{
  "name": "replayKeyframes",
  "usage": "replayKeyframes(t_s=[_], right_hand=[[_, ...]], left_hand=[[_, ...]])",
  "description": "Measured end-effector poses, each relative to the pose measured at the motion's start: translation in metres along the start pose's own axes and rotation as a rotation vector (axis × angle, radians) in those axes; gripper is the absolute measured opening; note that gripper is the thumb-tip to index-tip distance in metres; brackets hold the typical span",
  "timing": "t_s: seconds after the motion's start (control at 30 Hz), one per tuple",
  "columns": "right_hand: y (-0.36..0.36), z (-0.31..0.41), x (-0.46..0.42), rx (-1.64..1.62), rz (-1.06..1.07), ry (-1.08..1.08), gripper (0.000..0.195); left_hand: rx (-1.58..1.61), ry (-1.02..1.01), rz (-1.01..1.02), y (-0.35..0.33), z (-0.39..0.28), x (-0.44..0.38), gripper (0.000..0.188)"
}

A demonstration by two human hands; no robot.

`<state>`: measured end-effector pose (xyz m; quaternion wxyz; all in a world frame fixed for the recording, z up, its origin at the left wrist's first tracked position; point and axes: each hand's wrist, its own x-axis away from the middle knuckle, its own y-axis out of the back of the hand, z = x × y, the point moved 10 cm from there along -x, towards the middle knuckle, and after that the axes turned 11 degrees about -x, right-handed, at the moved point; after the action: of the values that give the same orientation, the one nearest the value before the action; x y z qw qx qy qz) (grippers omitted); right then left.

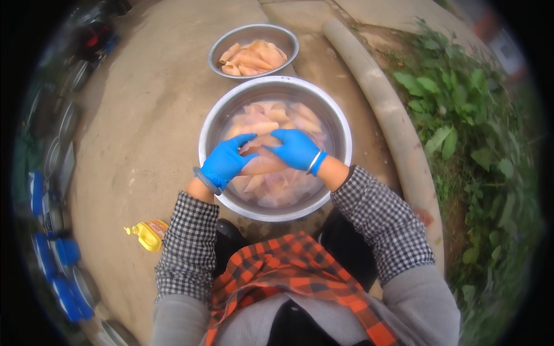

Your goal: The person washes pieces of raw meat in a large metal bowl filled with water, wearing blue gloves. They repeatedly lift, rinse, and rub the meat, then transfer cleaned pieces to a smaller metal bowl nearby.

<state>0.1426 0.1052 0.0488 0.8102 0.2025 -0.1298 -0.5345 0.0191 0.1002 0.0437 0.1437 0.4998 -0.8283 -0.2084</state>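
Note:
Both my hands wear blue gloves and are over a large metal basin of water holding many pale, skin-like pieces. Between them they hold one pinkish-tan sheet, perhaps animal skin, just above or at the water. My left hand grips its left side, with the thumb on top. My right hand has its fingers on the sheet's upper right side. What the fingertips do underneath is hidden. Beyond the large basin stands a smaller metal basin with rolled and folded orange-tan pieces.
A yellow plastic bottle is on the concrete ground at the left. Metal basins and blue containers line the far left. A long concrete kerb or pipe runs along the right, beside green plants.

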Motion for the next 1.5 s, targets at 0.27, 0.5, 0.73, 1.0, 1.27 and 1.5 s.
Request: replayKeyframes(t_s=[0.27, 0.5, 0.73, 1.0, 1.27, 1.5], right_hand=[[0.004, -0.016, -0.002, -0.435, -0.157, -0.078, 0.041], [0.005, -0.024, -0.001, -0.514, -0.180, -0.199, 0.044], [0.001, -0.023, -0.002, -0.558, -0.126, -0.179, 0.041], [-0.009, 0.000, 0.006, -0.721, 0.005, -0.223, 0.037], [-0.014, 0.010, 0.008, -0.707, 0.040, -0.144, 0.038], [-0.016, 0.008, 0.006, -0.627, 0.063, -0.093, 0.035]], left_hand=[[-0.543, -0.138, -0.486, 0.035, -0.050, 0.013, 0.049], [-0.920, -0.247, -0.263, 0.003, -0.071, 0.023, 0.022], [-0.547, -0.273, -0.432, 0.020, -0.074, 0.017, 0.041], [-0.512, -0.310, -0.559, 0.029, -0.069, 0.023, 0.028], [-0.286, -0.265, -0.541, 0.036, -0.051, 0.019, 0.010], [-0.256, -0.185, -0.461, 0.032, -0.043, 0.014, 0.004]])
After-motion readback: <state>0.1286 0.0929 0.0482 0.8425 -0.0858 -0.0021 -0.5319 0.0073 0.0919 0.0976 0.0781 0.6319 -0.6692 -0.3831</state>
